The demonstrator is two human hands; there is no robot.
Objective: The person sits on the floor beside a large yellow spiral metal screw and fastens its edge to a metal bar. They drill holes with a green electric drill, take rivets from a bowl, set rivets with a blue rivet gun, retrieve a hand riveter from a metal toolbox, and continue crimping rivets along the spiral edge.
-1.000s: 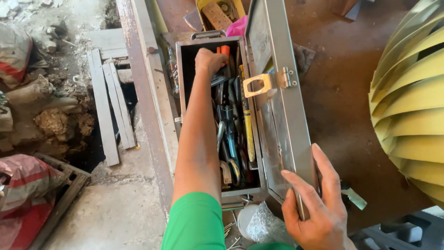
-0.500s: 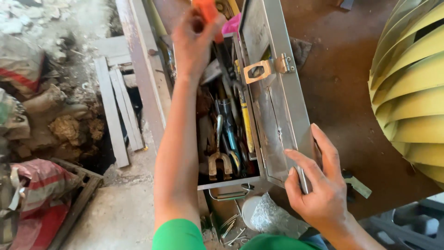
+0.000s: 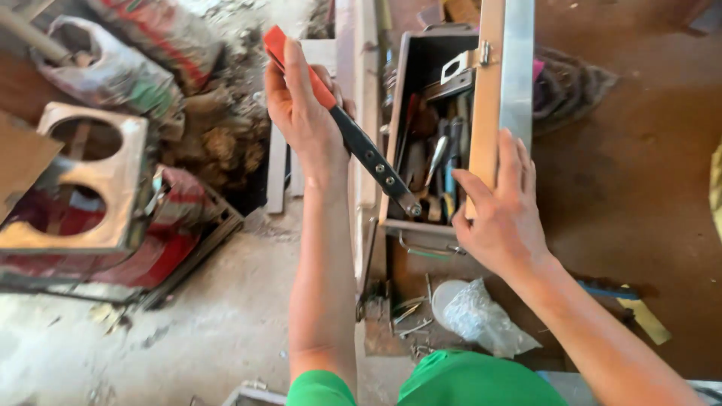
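My left hand [image 3: 301, 113] grips an orange-handled tool [image 3: 359, 143] with a dark riveted metal shank. The tool is lifted out, slanting down toward the near left corner of an open metal toolbox [image 3: 410, 225]. Inside the box lie several hand tools, pliers and screwdrivers among them. My right hand [image 3: 500, 210] holds the near edge of the raised grey lid [image 3: 511, 68], fingers wrapped over it.
A clear plastic bag [image 3: 481, 316] and loose metal bits lie in front of the box. Left of it are wooden planks [image 3: 278, 173], rubble, sacks and a metal frame with two round holes [image 3: 90, 180]. Brown floor lies to the right.
My left hand has drawn the orange-handled tool up out of the toolbox and moved it left. The camera has shifted right and closer. My right hand stays on the lid.
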